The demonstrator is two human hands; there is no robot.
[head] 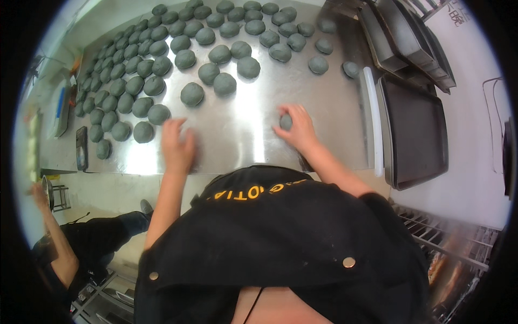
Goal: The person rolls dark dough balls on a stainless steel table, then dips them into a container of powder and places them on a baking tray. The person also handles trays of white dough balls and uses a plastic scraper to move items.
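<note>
Many dark grey-green dough balls lie on a stainless-steel worktop, packed closest at the left and far side. My right hand curls its thumb and fingers around a small dough ball on the bare steel, partly hiding it. My left hand, a little blurred, has its thumb and fingers apart and appears to hold nothing. Just past its fingertips sits a dough ball at the near edge of the left group. A few smaller balls rest at the far right.
Black baking trays stand at the right, beside a white bar. Metal pans are stacked behind them. A dark handheld device lies at the left edge. Another person's arm shows at lower left; a wire rack is at lower right.
</note>
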